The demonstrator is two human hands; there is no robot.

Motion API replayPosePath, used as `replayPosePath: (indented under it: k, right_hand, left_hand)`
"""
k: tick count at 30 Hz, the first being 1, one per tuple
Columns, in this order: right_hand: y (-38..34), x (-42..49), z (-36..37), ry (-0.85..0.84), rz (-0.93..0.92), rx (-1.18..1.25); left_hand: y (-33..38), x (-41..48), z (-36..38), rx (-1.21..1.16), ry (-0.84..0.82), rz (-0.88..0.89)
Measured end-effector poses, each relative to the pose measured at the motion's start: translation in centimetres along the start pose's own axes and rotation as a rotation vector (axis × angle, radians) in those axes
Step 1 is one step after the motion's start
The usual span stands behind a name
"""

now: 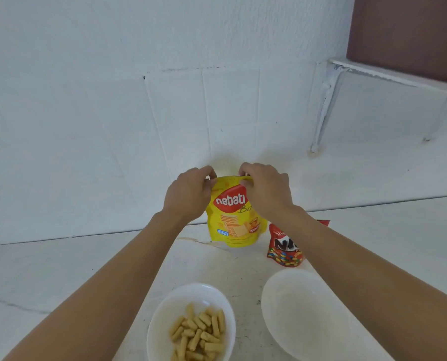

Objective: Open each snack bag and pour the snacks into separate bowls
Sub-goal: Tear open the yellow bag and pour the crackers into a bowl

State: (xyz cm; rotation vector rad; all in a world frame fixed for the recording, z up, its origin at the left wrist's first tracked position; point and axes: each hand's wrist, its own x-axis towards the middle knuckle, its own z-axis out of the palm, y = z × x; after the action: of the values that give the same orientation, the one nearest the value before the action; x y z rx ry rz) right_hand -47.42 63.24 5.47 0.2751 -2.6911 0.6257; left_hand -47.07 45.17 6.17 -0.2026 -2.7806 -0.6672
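A yellow Nabati snack bag (231, 220) hangs upright just above the white counter, near the back wall. My left hand (189, 194) pinches its top left corner and my right hand (265, 190) pinches the top edge to the right. A red chocolate-candy bag (282, 247) stands to the right of it, partly hidden by my right forearm. Close to me a white bowl (165, 311) holds several tan stick snacks (197, 334). A second white bowl (299, 311) with nothing in it sits to its right.
The white counter (73, 277) meets a white tiled wall (113, 113) behind the bags. A white shelf bracket (326, 100) juts from the wall at the upper right, under a dark panel.
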Motion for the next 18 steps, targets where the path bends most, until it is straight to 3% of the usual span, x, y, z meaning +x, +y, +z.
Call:
replayPosePath:
  k: [8,18]
  right_hand:
    - [-8.6,0.3,-3.9,0.049,-0.091,0.072]
    - [-25.7,-3.6,-3.9,0.107,-0.381,0.102]
  left_hand:
    - [-1.6,-3.4,-9.2,0.05,0.159,0.001]
    - [-9.0,-14.2,-22.2,0.233,0.416,-0.126]
